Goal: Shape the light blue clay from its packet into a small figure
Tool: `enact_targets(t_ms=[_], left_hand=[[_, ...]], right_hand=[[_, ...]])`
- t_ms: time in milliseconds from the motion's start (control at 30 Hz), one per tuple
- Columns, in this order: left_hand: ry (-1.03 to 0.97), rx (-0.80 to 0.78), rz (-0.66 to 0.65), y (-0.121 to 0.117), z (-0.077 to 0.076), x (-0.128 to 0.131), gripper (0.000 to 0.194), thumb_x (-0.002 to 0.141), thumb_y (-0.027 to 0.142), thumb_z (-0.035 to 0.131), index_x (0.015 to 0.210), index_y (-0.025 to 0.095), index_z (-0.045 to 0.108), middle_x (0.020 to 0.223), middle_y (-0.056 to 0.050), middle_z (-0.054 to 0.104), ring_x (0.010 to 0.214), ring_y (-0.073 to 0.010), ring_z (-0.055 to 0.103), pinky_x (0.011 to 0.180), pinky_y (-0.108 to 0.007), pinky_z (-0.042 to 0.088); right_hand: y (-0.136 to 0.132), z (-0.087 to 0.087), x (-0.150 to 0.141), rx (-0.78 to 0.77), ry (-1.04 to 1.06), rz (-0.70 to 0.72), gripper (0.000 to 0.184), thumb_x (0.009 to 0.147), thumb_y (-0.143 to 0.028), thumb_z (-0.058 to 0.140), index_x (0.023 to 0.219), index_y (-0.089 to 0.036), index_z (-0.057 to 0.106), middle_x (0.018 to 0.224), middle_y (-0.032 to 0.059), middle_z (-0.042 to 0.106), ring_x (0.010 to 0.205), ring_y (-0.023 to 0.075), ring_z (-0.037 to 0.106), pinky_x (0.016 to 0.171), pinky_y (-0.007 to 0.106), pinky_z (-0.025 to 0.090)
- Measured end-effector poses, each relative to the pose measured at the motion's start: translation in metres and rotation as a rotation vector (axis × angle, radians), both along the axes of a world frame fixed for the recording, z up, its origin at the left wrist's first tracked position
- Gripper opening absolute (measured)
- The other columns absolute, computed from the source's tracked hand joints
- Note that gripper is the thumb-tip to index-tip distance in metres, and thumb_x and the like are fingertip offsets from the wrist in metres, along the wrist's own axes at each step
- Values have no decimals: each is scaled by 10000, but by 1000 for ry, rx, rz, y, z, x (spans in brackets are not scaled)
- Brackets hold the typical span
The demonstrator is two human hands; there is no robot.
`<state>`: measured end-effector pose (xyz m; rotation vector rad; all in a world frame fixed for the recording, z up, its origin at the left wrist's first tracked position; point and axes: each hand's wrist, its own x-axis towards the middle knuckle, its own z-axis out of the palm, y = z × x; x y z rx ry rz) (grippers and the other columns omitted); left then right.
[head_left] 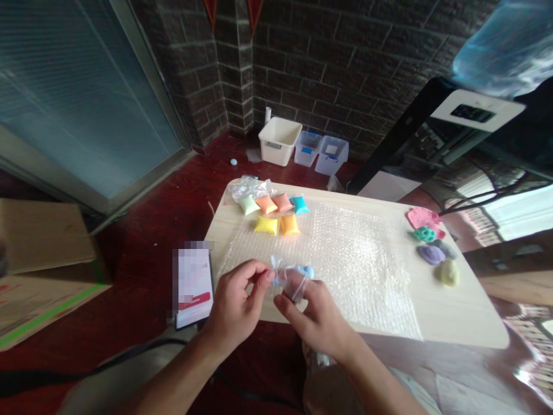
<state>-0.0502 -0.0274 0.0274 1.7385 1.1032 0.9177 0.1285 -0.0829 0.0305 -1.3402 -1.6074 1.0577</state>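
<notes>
Over the near edge of the table, my left hand pinches one end of a small clear plastic bag between thumb and index finger. My right hand grips the bag's other side, its fingers partly covered by the film. Light blue clay shows at the bag, beyond the right fingers. Bubble wrap lies beneath. Farther back sit packets in pale green, orange, salmon, turquoise, yellow and amber.
Pink, green, purple and pale yellow clay lumps rest at the table's right. A lit screen stands left of the table. Bins line the wall; a cardboard box is far left, a water dispenser right.
</notes>
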Motion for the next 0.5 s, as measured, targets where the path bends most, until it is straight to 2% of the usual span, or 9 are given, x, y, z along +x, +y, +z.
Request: enact_targets(t_ms=[67, 167, 233, 300, 367, 500], left_hand=[[-16, -3, -10, -1, 1, 2, 240, 1017, 331, 578, 837, 187, 645, 769, -25, 690, 725, -171, 652, 687, -259, 474], [-31, -16, 0, -1, 1, 4, 240, 1018, 334, 576, 842, 187, 648, 766, -23, 682, 725, -169, 642, 682, -256, 469], [-55, -50, 16, -1, 0, 4, 256, 1022, 346, 569, 831, 187, 633, 749, -16, 661, 706, -161, 620, 660, -251, 456], [-92, -99, 24, -1, -1, 4, 270, 1027, 361, 560, 825, 189, 612, 740, -9, 641, 688, -152, 597, 640, -247, 444], [-129, -147, 16, -1, -1, 3, 285, 1035, 379, 550, 824, 192, 592, 735, 2, 618, 680, -144, 577, 632, -244, 434], [-233, -275, -11, 2, 0, 1, 301, 1052, 421, 519, 867, 195, 595, 728, 21, 581, 706, -141, 572, 679, -248, 448]], right_hand=[[0, -5, -4, -37, 125, -21, 157, 1007, -318, 624, 1032, -179, 691, 721, -16, 594, 650, 140, 545, 615, 283, 455], [-1, -13, -10, -129, 362, -142, 246, 997, -417, 664, 959, -179, 717, 732, 10, 648, 655, 153, 609, 614, 290, 515], [0, -14, -13, -133, 439, -224, 269, 985, -429, 692, 898, -182, 753, 759, 33, 697, 682, 164, 644, 652, 310, 550], [1, -14, -14, -125, 488, -253, 288, 994, -430, 684, 878, -186, 784, 774, 45, 721, 699, 173, 656, 669, 324, 570], [2, -13, -14, -121, 513, -246, 292, 1009, -436, 663, 940, -192, 806, 757, 40, 715, 697, 177, 649, 659, 330, 576], [2, -10, -13, -81, 420, -173, 294, 1037, -403, 622, 936, -188, 794, 781, 40, 705, 715, 173, 638, 670, 323, 557]])
